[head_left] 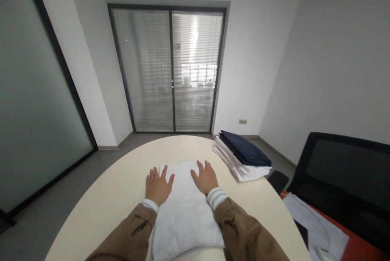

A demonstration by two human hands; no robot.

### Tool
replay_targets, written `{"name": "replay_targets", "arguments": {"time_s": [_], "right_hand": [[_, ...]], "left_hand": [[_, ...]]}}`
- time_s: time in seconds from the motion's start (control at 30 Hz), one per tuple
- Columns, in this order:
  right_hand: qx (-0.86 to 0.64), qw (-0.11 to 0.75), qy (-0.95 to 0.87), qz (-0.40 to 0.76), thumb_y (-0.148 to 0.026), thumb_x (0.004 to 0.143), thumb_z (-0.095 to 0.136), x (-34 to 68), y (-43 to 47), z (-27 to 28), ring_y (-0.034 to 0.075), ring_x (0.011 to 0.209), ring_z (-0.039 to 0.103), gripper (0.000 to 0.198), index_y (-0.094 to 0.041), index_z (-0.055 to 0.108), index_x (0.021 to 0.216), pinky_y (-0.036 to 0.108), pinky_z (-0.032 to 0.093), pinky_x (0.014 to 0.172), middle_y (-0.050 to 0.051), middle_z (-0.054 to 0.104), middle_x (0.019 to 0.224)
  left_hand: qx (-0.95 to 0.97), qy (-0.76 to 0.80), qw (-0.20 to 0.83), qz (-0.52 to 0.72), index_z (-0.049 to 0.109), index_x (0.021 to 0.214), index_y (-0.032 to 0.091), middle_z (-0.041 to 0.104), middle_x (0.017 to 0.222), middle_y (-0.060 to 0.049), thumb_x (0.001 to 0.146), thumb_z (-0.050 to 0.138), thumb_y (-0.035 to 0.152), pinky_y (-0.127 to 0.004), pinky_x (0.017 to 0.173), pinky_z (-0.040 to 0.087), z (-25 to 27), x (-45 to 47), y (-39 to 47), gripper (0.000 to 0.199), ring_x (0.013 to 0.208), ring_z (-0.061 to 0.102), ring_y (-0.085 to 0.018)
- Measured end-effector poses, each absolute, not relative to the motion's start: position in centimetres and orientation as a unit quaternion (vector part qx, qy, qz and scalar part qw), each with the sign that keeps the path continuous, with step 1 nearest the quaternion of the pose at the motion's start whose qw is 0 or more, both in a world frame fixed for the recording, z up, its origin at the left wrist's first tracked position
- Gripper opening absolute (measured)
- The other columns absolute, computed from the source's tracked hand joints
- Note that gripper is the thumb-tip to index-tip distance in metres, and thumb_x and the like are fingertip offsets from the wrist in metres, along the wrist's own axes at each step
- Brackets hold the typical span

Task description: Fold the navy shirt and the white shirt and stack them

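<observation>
A white folded cloth (185, 216), perhaps a garment, lies flat on the round cream table (115, 196). My left hand (158, 186) rests on its far left edge, fingers spread and pointing away from me. On the far right edge lies my right hand (205, 177), palm down with its fingers apart. Neither hand grips anything. Both forearms, in brown sleeves with white cuffs, come in from the near side and flank the cloth.
At the table's right edge stands a stack of folded white cloths (233, 163) with a dark blue folded cloth (243, 147) on top. Right of the table are a black mesh chair (344, 180), papers (313, 220) and a computer mouse (324, 254). Glass doors (170, 70) stand beyond.
</observation>
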State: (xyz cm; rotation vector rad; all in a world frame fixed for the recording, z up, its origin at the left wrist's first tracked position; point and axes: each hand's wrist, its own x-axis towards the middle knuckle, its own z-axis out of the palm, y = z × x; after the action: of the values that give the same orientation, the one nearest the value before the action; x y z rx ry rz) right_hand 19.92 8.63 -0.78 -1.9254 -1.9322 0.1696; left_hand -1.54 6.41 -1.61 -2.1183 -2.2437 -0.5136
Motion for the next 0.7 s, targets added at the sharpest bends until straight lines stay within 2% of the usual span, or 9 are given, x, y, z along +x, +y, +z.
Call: {"name": "replay_targets", "arguments": {"time_s": [0.13,0.2,0.3,0.4,0.5,0.6,0.7], "right_hand": [[-0.65,0.242,-0.711,0.114,-0.047,0.088,0.051,21.4,9.1,-1.3,0.033,0.142,0.031,0.066,-0.014,0.042,0.144,0.052,0.02,0.116,0.019,0.043,0.148],[-0.623,0.284,-0.712,0.159,-0.039,0.085,0.054,22.4,9.5,-1.6,0.03,0.14,0.035,0.066,-0.014,0.041,0.144,0.051,0.021,0.117,0.016,0.045,0.147],[-0.566,0.359,-0.706,0.227,-0.033,0.081,0.055,23.9,10.0,-2.1,0.024,0.135,0.042,0.066,-0.015,0.04,0.142,0.043,0.027,0.117,0.014,0.047,0.145],[-0.504,0.42,-0.688,0.311,-0.031,0.077,0.058,25.1,10.5,-2.5,0.023,0.13,0.049,0.065,-0.017,0.042,0.138,0.043,0.034,0.114,0.014,0.051,0.141],[-0.447,0.457,-0.644,0.42,-0.032,0.071,0.064,25.9,10.9,-2.6,0.025,0.124,0.055,0.07,-0.021,0.042,0.137,0.044,0.044,0.104,0.015,0.049,0.144],[-0.434,0.503,-0.58,0.472,-0.032,0.062,0.074,26.2,10.8,-2.3,0.028,0.125,0.055,0.082,-0.023,0.041,0.136,0.046,0.046,0.102,0.017,0.04,0.151],[-0.422,0.495,-0.532,0.542,-0.031,0.054,0.082,26.2,10.2,-1.6,0.031,0.119,0.06,0.092,-0.021,0.041,0.135,0.05,0.047,0.1,0.019,0.052,0.141]], "left_hand": [[-0.699,-0.654,-0.09,-0.273,0.038,0.146,0.005,0.041,0.149,-0.025,0.092,0.049,0.044,-0.052,0.117,0.02,-2.6,-3.1,7.2,0.067,0.143,0.029,-0.036],[-0.672,-0.611,-0.178,-0.378,0.036,0.145,0.008,0.044,0.148,-0.023,0.087,0.058,0.035,-0.047,0.117,0.026,-2.9,-3.7,7.6,0.067,0.141,0.036,-0.031],[-0.568,-0.555,-0.316,-0.519,0.03,0.147,0.017,0.043,0.149,-0.02,0.082,0.066,0.023,-0.042,0.112,0.037,-2.9,-4.2,7.9,0.075,0.133,0.048,-0.026],[-0.463,-0.528,-0.439,-0.56,0.023,0.149,0.015,0.04,0.149,-0.024,0.077,0.073,0.02,-0.041,0.105,0.045,-2.4,-4.2,7.6,0.088,0.126,0.056,-0.028],[-0.42,-0.479,-0.535,-0.555,0.033,0.144,0.011,0.052,0.14,-0.024,0.07,0.081,0.023,-0.042,0.1,0.05,-1.7,-4.1,6.7,0.09,0.118,0.061,-0.029],[-0.423,-0.402,-0.574,-0.575,0.047,0.133,0.011,0.061,0.131,-0.021,0.064,0.085,0.028,-0.043,0.1,0.05,-0.7,-3.8,5.8,0.08,0.114,0.064,-0.03],[-0.421,-0.369,-0.568,-0.603,0.051,0.128,0.011,0.064,0.128,-0.019,0.065,0.084,0.03,-0.045,0.101,0.049,0.2,-3.4,5.4,0.074,0.114,0.064,-0.03]]}}
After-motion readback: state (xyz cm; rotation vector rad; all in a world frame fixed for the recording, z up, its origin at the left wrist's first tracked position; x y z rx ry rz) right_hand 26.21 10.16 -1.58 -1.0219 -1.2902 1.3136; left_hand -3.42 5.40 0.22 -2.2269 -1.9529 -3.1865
